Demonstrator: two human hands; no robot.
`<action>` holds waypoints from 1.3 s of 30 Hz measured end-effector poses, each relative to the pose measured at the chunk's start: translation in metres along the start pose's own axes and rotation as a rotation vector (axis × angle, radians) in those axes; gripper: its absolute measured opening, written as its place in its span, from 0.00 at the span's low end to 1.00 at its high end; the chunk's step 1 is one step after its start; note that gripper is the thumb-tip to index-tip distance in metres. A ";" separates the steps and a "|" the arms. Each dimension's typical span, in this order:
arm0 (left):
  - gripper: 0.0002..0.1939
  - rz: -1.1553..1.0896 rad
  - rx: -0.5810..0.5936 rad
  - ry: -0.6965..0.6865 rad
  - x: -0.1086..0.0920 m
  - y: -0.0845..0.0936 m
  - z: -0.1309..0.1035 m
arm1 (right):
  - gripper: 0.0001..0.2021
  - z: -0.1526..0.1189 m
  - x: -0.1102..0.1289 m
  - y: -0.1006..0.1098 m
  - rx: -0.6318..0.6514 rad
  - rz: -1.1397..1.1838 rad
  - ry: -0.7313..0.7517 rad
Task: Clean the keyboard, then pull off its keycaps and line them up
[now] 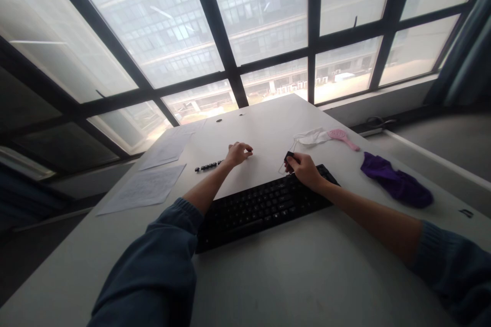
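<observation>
A black keyboard (264,207) lies at a slant on the white table (307,265), in front of me. Past its far edge, my left hand (238,154) has its fingers bent, thumb and fingertips closed on a small dark piece that looks like a black keycap (249,152). My right hand (304,168) is over the keyboard's far right part, closed around a small black tool (289,156), which looks like a keycap puller. Thin pale wire or cord shows beside it. Several black keycaps (208,166) form a row left of my left hand, partly covered by my wrist.
Printed papers (143,189) lie at the left. Toward the right are a white crumpled item (312,136), a pink hairbrush (342,138), a purple cloth item (397,180) and a small dark clip-like object (466,213). Windows (264,10) stand beyond the table's far edge.
</observation>
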State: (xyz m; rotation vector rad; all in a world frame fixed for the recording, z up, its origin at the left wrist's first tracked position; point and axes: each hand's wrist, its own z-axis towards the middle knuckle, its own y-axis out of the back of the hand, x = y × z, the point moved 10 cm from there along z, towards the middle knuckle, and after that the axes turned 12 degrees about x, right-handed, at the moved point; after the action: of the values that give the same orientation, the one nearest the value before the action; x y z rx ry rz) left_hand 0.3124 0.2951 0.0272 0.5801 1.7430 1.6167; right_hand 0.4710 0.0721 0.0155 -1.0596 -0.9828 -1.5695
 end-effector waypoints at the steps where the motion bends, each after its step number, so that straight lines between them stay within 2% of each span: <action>1: 0.09 0.005 0.004 0.005 0.002 -0.001 0.000 | 0.16 0.000 0.000 0.000 0.001 -0.001 0.000; 7: 0.17 0.020 0.003 0.011 0.007 -0.001 -0.001 | 0.16 0.001 0.001 0.000 0.008 -0.014 -0.003; 18: 0.18 0.006 -0.012 0.003 0.005 0.002 -0.008 | 0.17 0.001 0.000 -0.001 0.022 -0.013 -0.001; 21: 0.19 -0.002 -0.049 0.008 0.005 0.015 -0.012 | 0.16 0.002 -0.002 -0.001 0.020 0.021 0.008; 26: 0.15 -0.049 -0.223 0.065 0.004 0.057 -0.027 | 0.16 0.001 0.000 0.002 -0.009 0.053 0.050; 28: 0.13 -0.074 -0.266 0.060 -0.007 0.069 -0.035 | 0.17 0.001 0.003 0.004 -0.031 0.063 0.065; 31: 0.10 -0.085 -0.219 -0.016 -0.040 0.071 -0.046 | 0.16 0.002 0.012 0.011 -0.054 0.064 0.099; 35: 0.09 -0.146 -0.073 -0.175 -0.095 0.051 -0.064 | 0.14 0.001 0.025 0.022 -0.051 -0.048 0.126; 39: 0.10 -0.200 0.055 -0.300 -0.140 0.023 -0.081 | 0.11 -0.006 0.035 0.018 0.053 -0.249 0.176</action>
State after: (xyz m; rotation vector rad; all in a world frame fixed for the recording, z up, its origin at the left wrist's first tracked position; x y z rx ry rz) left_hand 0.3444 0.1419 0.0742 0.6178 1.5714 1.2769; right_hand 0.4819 0.0537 0.0487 -0.7698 -1.0592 -1.7944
